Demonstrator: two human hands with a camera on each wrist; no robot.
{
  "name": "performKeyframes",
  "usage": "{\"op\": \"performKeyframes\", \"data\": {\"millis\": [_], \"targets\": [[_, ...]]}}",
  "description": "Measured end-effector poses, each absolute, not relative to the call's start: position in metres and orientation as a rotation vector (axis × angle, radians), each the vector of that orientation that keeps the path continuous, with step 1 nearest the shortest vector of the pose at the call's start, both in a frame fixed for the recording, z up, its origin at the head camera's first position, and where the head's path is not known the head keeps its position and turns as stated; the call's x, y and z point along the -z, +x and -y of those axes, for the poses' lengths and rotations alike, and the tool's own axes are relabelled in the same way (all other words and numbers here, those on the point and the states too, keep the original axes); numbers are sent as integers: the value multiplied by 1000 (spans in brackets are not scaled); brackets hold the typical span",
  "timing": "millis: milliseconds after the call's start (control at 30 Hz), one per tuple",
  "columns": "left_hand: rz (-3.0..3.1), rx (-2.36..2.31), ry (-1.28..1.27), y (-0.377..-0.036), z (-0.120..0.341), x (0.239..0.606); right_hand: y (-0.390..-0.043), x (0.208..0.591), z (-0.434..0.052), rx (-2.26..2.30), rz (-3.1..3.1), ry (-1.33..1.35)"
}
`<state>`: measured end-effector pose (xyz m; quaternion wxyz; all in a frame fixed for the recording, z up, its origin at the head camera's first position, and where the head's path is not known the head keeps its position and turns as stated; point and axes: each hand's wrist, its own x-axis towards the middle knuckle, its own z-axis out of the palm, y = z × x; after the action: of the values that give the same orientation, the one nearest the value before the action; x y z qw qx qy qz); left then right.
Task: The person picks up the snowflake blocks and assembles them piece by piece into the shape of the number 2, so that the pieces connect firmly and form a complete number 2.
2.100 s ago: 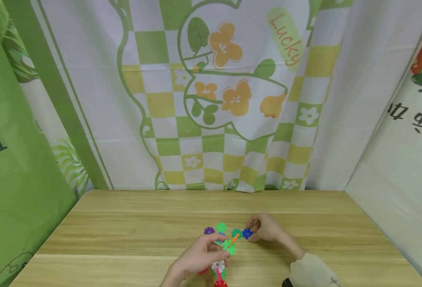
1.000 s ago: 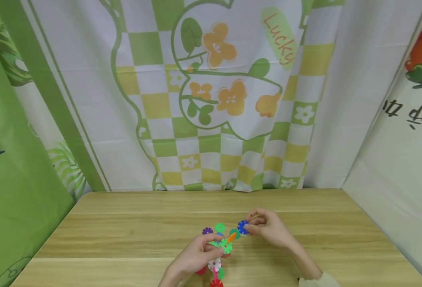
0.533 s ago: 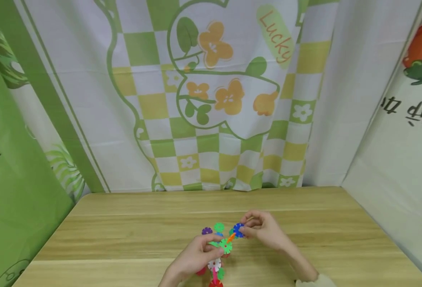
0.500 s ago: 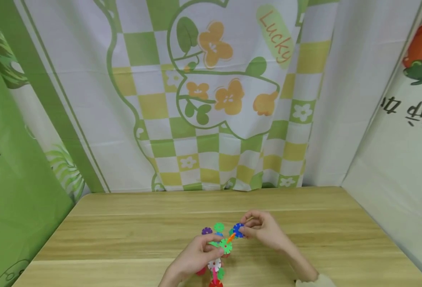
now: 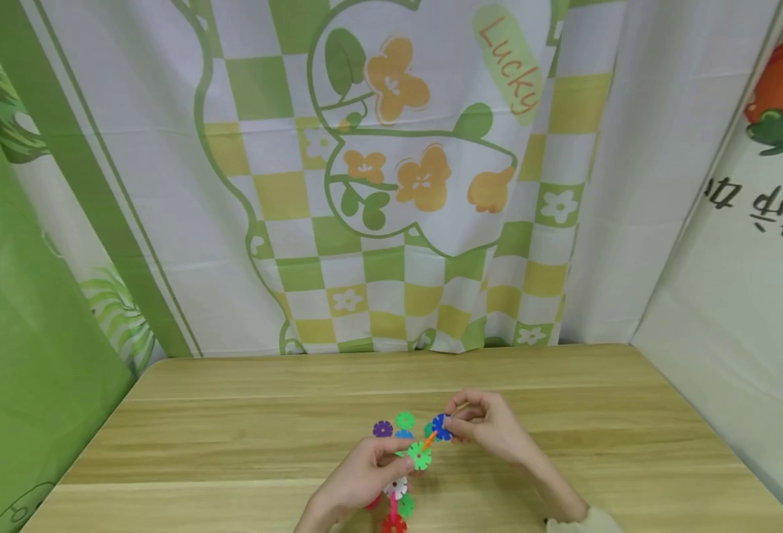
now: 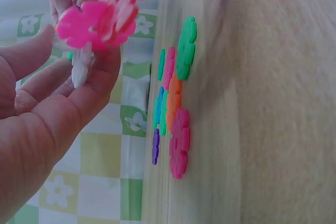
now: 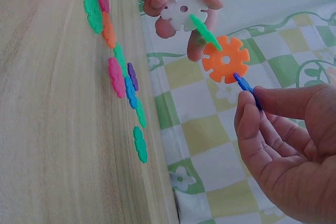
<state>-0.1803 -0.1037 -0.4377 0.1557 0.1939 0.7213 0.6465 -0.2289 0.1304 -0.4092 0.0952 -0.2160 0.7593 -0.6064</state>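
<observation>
My left hand [image 5: 391,468] grips a chain of joined snowflake discs [image 5: 397,488]: white [image 7: 182,9], green [image 7: 206,32] and orange [image 7: 226,59], with pink ones [image 6: 100,22] toward the wrist and red [image 5: 394,524] at the near end. It holds the chain just above the wooden table [image 5: 232,437]. My right hand [image 5: 456,427] pinches a blue disc [image 5: 441,427] between thumb and fingers. In the right wrist view the blue disc's edge [image 7: 244,85] touches the orange disc's rim; whether it sits in a slot is unclear.
Several loose discs lie flat on the table just beyond the hands: purple [image 5: 382,428], green [image 5: 405,420], also pink, orange and blue ones [image 7: 118,74]. Patterned curtains [image 5: 398,185] hang close behind the table's far edge and along both sides.
My right hand has carried the blue disc a little leftwards until it meets the orange disc on the chain. The left hand has kept its grip and hardly moved.
</observation>
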Motion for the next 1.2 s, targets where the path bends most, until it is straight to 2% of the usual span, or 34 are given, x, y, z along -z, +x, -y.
{"op": "performKeyframes", "data": {"millis": [533, 767, 967, 1200], "targets": [[-2102, -1900, 437, -178, 98, 441, -226, 411, -125, 1734, -2399, -680], [-1937, -1894, 453, -179, 99, 440, -226, 407, -127, 1742, -2276, -701], [-2022, -1840, 493, -178, 98, 439, -224, 411, -124, 1731, -2161, -723], [-1993, -1880, 419, -177, 93, 437, -221, 415, -120, 1715, -2087, -722]]}}
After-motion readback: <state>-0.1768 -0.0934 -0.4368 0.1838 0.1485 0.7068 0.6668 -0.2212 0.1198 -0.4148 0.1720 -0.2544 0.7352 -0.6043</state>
